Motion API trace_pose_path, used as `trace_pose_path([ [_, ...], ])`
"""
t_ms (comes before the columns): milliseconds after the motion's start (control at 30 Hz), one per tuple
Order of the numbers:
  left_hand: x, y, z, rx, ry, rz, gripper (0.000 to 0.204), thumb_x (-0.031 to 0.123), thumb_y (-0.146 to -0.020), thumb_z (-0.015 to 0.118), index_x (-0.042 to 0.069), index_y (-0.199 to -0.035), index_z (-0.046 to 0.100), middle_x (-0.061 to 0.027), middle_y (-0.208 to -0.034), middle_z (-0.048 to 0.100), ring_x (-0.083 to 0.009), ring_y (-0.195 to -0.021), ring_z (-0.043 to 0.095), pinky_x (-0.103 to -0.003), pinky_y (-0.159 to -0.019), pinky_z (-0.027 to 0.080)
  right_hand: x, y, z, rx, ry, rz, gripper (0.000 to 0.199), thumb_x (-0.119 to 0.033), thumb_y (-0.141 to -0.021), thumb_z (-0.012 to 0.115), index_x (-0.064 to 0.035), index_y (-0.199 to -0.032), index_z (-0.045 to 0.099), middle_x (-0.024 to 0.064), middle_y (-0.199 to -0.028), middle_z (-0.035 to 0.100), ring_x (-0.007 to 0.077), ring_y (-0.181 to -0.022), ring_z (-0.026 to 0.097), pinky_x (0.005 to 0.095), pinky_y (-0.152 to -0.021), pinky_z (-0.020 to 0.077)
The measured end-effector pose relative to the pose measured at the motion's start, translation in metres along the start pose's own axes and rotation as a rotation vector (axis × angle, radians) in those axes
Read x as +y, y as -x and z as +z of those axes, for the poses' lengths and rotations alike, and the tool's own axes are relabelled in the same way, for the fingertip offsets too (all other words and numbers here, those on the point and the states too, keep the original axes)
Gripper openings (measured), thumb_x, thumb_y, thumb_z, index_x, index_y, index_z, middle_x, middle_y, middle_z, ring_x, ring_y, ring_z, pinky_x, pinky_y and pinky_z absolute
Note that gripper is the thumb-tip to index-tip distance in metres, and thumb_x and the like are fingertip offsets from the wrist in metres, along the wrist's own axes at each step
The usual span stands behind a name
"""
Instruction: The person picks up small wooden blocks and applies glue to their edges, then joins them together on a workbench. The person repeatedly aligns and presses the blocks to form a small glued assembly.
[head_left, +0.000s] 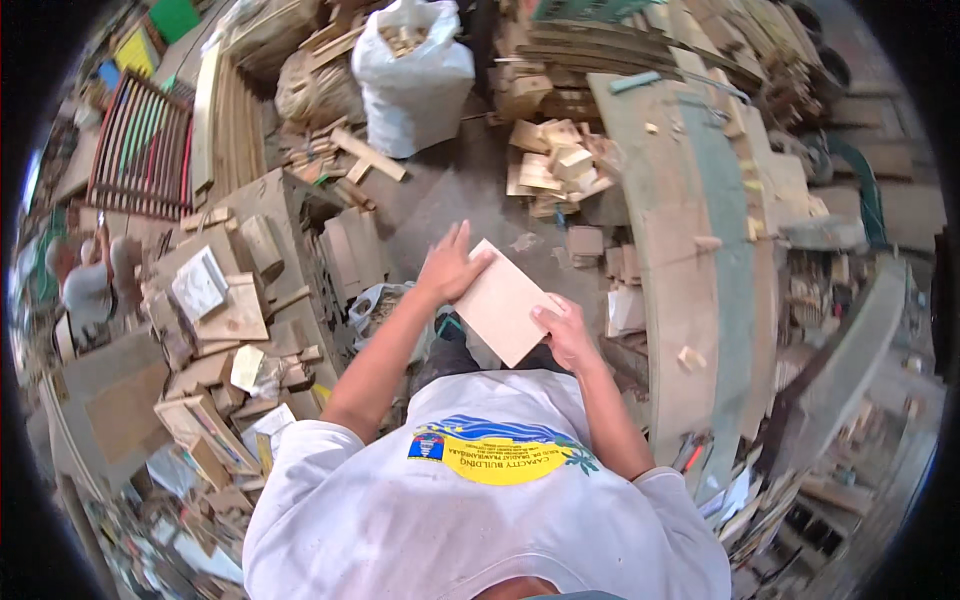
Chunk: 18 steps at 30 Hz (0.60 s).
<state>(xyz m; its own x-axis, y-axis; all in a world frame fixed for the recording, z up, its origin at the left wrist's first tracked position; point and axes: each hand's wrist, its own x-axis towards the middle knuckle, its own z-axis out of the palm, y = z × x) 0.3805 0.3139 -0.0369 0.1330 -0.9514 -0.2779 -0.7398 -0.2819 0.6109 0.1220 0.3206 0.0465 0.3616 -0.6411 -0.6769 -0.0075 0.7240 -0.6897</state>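
One pale, flat, rectangular wooden board (503, 302) is clamped in the right hand (568, 332), thumb uppermost, probably for steadiness; the left hand (450, 264), fingers extended, touches its edge

Head-worn fisheye, facing down, near the hands (453, 268)

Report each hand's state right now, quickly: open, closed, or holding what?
Left hand: open, fingers extended, at the edge of the pale rectangular wooden board.
Right hand: closed, holding that same board.
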Motion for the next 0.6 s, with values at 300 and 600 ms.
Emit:
trace_pose_path([
  [300, 0.108, 0.053, 0.046, -0.596, 1.037, -0.052, 0.036, 0.03, -0.111, 0.053, -0.001, -0.126, 0.066, -0.0073, -0.108, 0.072, -0.0164, -0.091, 0.067, -0.034, -0.078, 0.057, 0.025, 0.045, -0.004, 0.59, 0.957, -0.708, 0.064, -0.044, -0.103, 0.061, 0.0002, -0.149, 0.053, 0.0274, -0.159, 0.046, 0.0466, -0.148, 0.041, 0.055, -0.123, 0.0328],
  [600, 0.212, 0.135, 0.082, -0.834, 0.826, -0.044, 0.04, 0.032, -0.112, 0.052, -0.003, -0.12, 0.068, -0.0061, -0.104, 0.07, -0.0127, -0.09, 0.062, -0.032, -0.079, 0.053, 0.105, 0.2, -0.085, 1.287, 1.057, -0.342, 0.076, -0.047, -0.102, 0.062, -0.0054, -0.161, 0.039, 0.0299, -0.161, 0.041, 0.0465, -0.15, 0.038, 0.0564, -0.124, 0.0314],
])
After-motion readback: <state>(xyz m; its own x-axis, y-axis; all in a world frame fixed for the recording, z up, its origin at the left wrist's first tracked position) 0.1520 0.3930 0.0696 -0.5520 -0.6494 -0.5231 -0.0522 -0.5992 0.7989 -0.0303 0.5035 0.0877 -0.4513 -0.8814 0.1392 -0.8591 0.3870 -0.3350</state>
